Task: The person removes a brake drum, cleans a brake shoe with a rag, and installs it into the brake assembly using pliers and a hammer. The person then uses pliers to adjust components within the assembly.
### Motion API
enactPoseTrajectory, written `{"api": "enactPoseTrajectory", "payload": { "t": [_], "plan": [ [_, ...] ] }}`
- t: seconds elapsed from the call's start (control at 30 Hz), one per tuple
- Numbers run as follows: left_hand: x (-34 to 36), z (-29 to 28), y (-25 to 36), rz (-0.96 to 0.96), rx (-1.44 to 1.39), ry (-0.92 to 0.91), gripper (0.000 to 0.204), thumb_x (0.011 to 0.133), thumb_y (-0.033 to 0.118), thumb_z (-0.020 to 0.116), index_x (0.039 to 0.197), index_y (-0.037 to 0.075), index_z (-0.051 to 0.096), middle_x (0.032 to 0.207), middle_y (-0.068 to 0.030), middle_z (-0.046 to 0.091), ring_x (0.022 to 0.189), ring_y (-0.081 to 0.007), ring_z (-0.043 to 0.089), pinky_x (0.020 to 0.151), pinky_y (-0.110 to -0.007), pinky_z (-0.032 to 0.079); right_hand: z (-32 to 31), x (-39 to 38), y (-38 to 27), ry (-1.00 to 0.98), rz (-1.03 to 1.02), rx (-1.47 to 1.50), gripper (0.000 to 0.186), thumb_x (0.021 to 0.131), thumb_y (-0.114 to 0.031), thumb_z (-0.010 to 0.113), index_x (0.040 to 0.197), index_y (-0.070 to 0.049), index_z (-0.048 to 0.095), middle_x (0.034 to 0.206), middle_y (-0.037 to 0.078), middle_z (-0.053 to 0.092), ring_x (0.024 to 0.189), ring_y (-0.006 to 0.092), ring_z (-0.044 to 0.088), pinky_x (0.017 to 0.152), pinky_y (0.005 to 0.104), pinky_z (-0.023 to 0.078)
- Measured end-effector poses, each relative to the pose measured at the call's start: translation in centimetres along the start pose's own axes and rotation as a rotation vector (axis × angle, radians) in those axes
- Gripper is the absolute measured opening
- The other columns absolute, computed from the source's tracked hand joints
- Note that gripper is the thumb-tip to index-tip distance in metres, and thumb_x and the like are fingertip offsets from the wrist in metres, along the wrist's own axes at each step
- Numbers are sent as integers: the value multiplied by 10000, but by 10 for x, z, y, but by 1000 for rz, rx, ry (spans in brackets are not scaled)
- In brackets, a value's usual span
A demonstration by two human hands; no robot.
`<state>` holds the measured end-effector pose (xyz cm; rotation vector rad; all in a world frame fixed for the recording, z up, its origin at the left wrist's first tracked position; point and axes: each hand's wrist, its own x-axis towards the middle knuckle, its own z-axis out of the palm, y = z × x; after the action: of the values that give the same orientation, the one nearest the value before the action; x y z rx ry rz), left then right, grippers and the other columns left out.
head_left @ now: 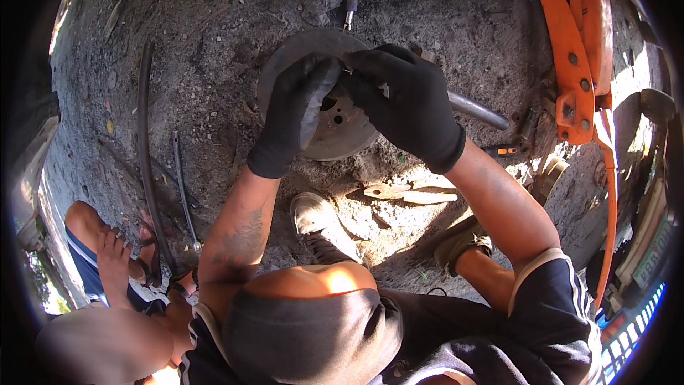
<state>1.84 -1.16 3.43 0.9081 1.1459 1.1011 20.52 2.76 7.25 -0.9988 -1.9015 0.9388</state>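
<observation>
My left hand (295, 107) and my right hand (403, 103), both in black gloves, meet with bent, closed fingers over a round steel disc (285, 50) with holes near its centre. Between the fingertips is a small shiny object, too hidden to make out. Just above the disc, a socket tool (352, 3) lies on the dirt ground (199, 21). A thick metal bar (484, 112) extends rightward from beside my right hand. Below the disc, pliers (390, 191) lie in sunlight by my shoe.
An orange steel machine (570, 64) with a hose occupies the right side. A long dark pipe (145, 135) and a wrench (183, 185) lie to the left. Another person's hand (114, 257) and sandalled feet are at lower left. An orange-handled tool (500, 150) lies right of my wrist.
</observation>
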Motion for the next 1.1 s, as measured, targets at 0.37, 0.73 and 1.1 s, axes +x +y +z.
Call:
{"api": "enactPoseTrajectory", "payload": {
  "t": [0.37,0.73,1.1],
  "plan": [
    [-5,5,6,139,87,-80,303,1060,280,502,1109,10,631,992,-38,645,955,-104,623,834,-287,499,-7,13,1,-103,-46,143,260,815,-96,735,1059,-13,703,807,136,676,704,286,708,642,369,559],
    [-4,-6,24,333,491,-26,237,1033,143,532,1176,-22,625,1085,-104,653,976,-160,628,875,-307,498,-5,10,-10,-135,181,443,286,874,-70,740,1138,33,701,934,119,740,836,143,720,721,292,581],
    [-6,-11,16,226,238,21,147,978,40,591,1090,-44,638,1008,-113,677,902,-183,649,806,-308,521,1,12,-6,-47,-45,136,302,764,-155,808,1021,-13,736,833,128,719,681,202,713,640,296,568]
  ]
}}
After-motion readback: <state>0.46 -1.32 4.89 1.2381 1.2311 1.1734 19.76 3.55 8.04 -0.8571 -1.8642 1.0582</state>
